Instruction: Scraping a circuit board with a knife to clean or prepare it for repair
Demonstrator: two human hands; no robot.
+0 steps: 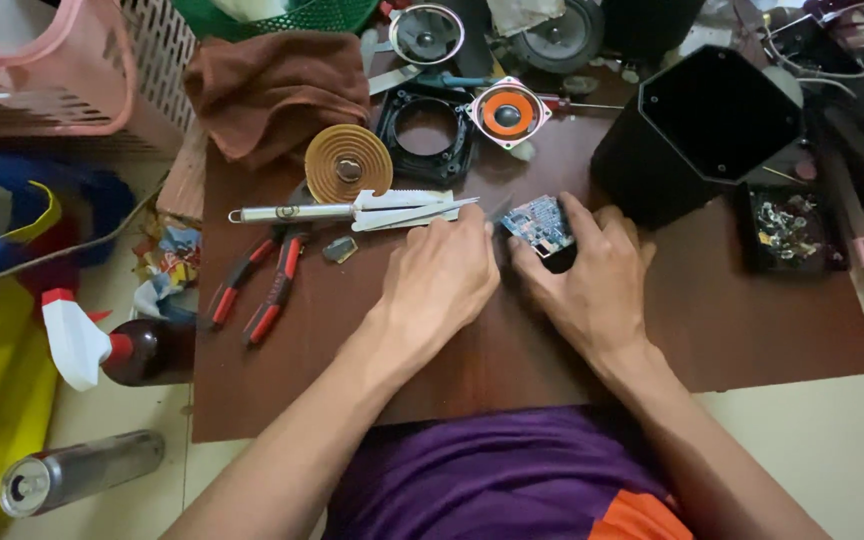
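A small blue circuit board (539, 224) sits near the middle of the brown table (512, 350), just in front of a black speaker housing (697, 130) that lies with its open octagonal mouth facing up. The right hand (587, 275) is curled around the board, fingers closed on its near edge and side. The left hand (444, 275) rests knuckles-up just beside it, fingers bent toward the board's left edge; whether it grips anything I cannot tell.

To the right, a shallow black tray (790, 232) holds a jumble of small metal and electronic parts. Left of the hands lie a metal tool with white tweezers (352, 211), a gold speaker cone disc (348, 163), red-handled pliers (257, 285), and a black square frame (427, 135). An orange-coned speaker (508, 113) sits behind, by a brown cloth (277, 90).

At the far left corner, a pink plastic basket (52, 70) stands; its contents are hidden. On the floor lie a spray bottle (117, 350) and a metal can (77, 470).
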